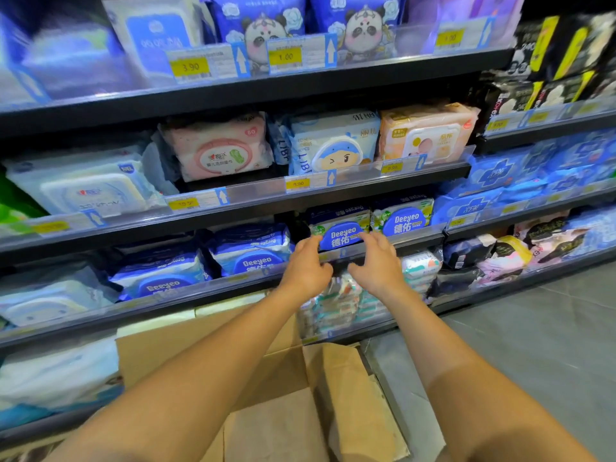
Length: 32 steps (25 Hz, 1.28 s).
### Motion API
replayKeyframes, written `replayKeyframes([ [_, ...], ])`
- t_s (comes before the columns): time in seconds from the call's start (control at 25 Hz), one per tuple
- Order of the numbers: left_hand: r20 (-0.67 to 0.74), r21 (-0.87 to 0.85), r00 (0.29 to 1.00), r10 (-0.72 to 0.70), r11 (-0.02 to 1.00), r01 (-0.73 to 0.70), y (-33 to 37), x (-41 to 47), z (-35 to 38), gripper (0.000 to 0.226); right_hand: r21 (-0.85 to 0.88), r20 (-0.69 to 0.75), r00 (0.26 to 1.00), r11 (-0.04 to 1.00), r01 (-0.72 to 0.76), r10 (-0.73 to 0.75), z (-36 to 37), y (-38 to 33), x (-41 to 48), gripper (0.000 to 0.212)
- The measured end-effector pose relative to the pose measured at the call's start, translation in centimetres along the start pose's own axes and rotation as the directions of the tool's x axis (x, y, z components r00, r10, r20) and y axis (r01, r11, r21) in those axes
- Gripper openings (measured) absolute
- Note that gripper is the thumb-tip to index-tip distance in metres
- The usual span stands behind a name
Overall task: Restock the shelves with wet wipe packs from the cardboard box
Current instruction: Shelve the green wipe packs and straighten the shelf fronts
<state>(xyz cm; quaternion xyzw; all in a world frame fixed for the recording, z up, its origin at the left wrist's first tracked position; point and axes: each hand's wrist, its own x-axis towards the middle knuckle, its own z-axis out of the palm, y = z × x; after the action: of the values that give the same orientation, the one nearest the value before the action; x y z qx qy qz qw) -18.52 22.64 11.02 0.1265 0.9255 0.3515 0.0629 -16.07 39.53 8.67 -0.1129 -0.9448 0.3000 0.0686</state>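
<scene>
Shelves [233, 215] of wet wipe packs fill the view above an open cardboard box [266, 378] on the floor. Left hand [305, 266], fingers curled loosely apart, touches the left end of a Deeyeo pack [340, 228] on the third shelf. The pack is white with a blue lid label, facing outward, long axis running left to right. Right hand [378, 261], fingers likewise spread, cups its right end.

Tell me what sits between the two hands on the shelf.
In the head view, a Deeyeo wipe pack sits between the left hand and right hand.
</scene>
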Motion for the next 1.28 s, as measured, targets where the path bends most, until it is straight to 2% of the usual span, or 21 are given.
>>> replayKeyframes([
  [0.08,-0.040,0.138,0.995,0.087,0.987,-0.081,-1.5,-2.6,-1.3,0.061,-0.048,0.011,0.998,0.997,0.055,-0.055,0.4,-1.8,-1.2,0.076],
  [0.2,-0.101,0.338,0.983,0.153,0.935,-0.111,-4.8,-6.5,-4.6,0.062,-0.095,0.046,0.990,0.986,0.137,-0.133,1.7,-5.5,-3.1,0.075],
  [0.36,-0.171,0.473,0.979,0.116,0.881,-0.022,-10.3,-10.4,-9.9,0.067,-0.110,0.115,0.968,0.966,0.234,-0.222,4.0,-10.7,-5.4,0.074],
  [0.52,-0.231,0.499,0.973,0.009,0.859,0.111,-16.3,-12.4,-14.2,0.072,-0.136,0.137,0.956,0.951,0.277,-0.258,6.6,-13.4,-5.6,0.076],
  [0.72,-0.335,0.396,0.939,-0.078,0.892,0.215,-21.9,-12.4,-16.8,0.071,-0.155,0.099,0.971,0.961,0.230,-0.216,9.5,-14.8,-4.4,0.073],
  [0.84,-0.433,0.324,0.895,-0.104,0.909,0.262,-22.0,-11.3,-17.2,0.067,-0.159,0.001,0.983,0.970,0.182,-0.185,10.4,-15.2,-3.4,0.067],
  [0.96,-0.527,0.312,0.838,-0.139,0.886,0.344,-22.1,-10.3,-18.1,0.068,-0.114,-0.020,0.985,0.979,0.167,-0.170,10.9,-14.9,-2.3,0.065],
  [1.12,-0.474,0.144,0.830,-0.295,0.904,0.403,-23.2,-8.8,-19.2,0.070,-0.058,-0.027,0.985,0.984,0.166,-0.168,11.4,-14.8,-1.5,0.061],
  [1.2,-0.466,0.077,0.838,-0.285,0.930,0.359,-23.3,-8.4,-19.1,0.064,-0.054,-0.027,0.984,0.983,0.174,-0.175,11.4,-14.7,-1.4,0.060],
  [1.28,-0.451,0.092,0.864,-0.224,0.951,0.294,-23.3,-8.4,-18.6,0.061,-0.051,-0.024,0.981,0.980,0.193,-0.194,11.2,-14.5,-1.3,0.059],
])
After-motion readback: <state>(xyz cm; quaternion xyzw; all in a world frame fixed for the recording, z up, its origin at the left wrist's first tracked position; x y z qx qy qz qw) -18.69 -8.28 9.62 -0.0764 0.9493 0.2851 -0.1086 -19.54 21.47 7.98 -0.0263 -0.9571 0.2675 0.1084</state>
